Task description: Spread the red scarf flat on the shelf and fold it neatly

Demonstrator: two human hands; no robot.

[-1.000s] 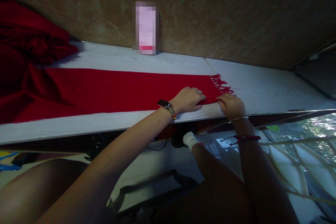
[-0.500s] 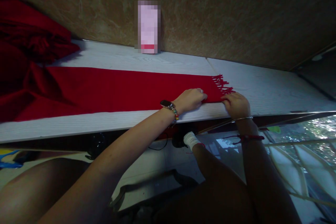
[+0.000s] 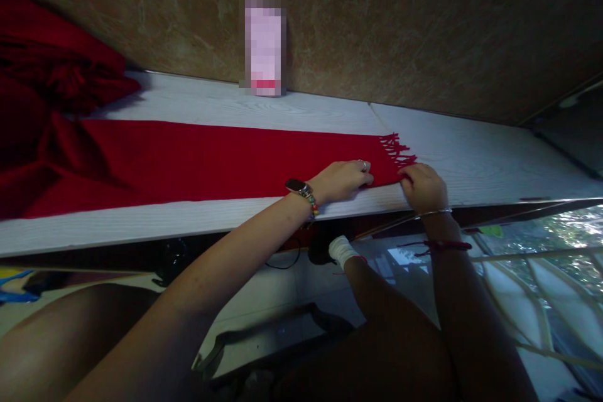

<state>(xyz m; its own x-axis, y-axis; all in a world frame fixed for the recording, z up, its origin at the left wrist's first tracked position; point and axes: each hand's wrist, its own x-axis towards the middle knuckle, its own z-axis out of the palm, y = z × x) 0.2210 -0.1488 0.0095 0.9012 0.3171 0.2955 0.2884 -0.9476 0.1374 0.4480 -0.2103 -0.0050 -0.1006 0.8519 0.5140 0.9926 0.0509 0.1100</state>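
Note:
A long red scarf (image 3: 226, 163) lies flat along a narrow white wood-grain tabletop, its fringe (image 3: 398, 149) at the right end. My left hand (image 3: 342, 180), with a ring and a watch, rests at the scarf's near edge. Its fingers are curled down onto the cloth, and the thumb is mostly hidden. At the fringed end, my right hand (image 3: 424, 188) pinches the near corner between thumb and fingers. Towards the left, the scarf runs into loose folds.
A heap of red fabric (image 3: 51, 56) fills the left end of the tabletop (image 3: 475, 163). A blurred pink phone-like object (image 3: 265, 50) leans on the brown marbled wall (image 3: 358, 31). Below the near edge are my legs and a white-socked foot (image 3: 343, 252). A pale rack stands lower right.
The fingers of my left hand have shifted slightly at the scarf's edge, and the ring shows more. My right hand keeps its pinch on the corner. The scarf lies almost the same.

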